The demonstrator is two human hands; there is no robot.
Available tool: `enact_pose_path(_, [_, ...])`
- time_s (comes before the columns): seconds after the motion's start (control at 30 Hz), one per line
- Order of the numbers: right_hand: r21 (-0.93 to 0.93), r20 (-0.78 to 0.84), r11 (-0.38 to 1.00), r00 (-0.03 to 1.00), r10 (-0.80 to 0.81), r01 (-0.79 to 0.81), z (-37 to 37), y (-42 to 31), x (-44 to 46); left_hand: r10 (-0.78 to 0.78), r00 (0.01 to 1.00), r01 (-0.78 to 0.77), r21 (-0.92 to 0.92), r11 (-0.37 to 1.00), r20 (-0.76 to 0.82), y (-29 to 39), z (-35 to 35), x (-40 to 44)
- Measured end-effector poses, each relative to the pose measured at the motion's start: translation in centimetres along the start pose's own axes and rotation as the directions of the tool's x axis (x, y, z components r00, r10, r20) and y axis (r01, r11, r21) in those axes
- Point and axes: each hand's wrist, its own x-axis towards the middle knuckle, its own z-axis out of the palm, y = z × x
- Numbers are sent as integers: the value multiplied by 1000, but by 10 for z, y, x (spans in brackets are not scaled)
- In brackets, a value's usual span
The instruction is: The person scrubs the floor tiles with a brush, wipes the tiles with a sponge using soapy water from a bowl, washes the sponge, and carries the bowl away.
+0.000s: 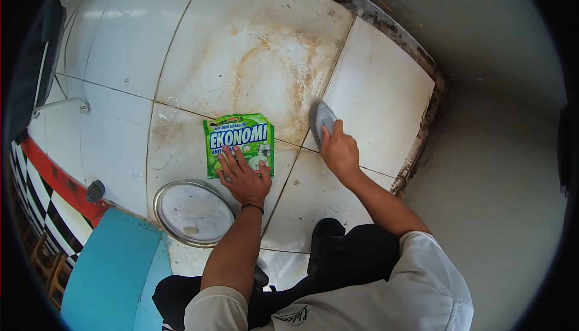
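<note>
From the wearer's head, one camera faces forward and steeply down over the packet (248,137), near enough to read its print, the wide round view reaching the wall (494,174) right of the packet.

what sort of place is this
Probably the corner of a room, perhaps in a home or small shop: stained white floor tiles and bare grey walls that meet them along a grimy edge.

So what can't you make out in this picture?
Head view:
Some print on the packet: covered by the left hand.
Part of the brush: covered by the right hand.
The pale piece on the round tray: too small to identify.
The teal block: cut off by the picture's edge.
</note>
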Motion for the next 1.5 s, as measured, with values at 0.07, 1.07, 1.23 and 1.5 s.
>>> enact_pose_path(0.07, [-10, -25, 999, 999, -44, 44, 2, 7, 8, 2, 1000, -2, 6, 1000, 1, -1, 2, 0])
enact_pose_path(1.07, [-153, -106, 952, 953, -284, 267, -40, 42, 58, 22, 995, -21, 11, 1000, -100, 0, 8, -5])
enact_pose_path(1.23, [-97, 45, 906, 911, -409, 411, -2, 42, -6, 24, 994, -22, 16, 1000, -110, 0, 7, -4])
enact_pose_path(1.5, [-125, -301, 987, 944, -137, 103, -83, 71, 121, -1, 987, 1, -1, 1000, -160, 1, 8, -6])
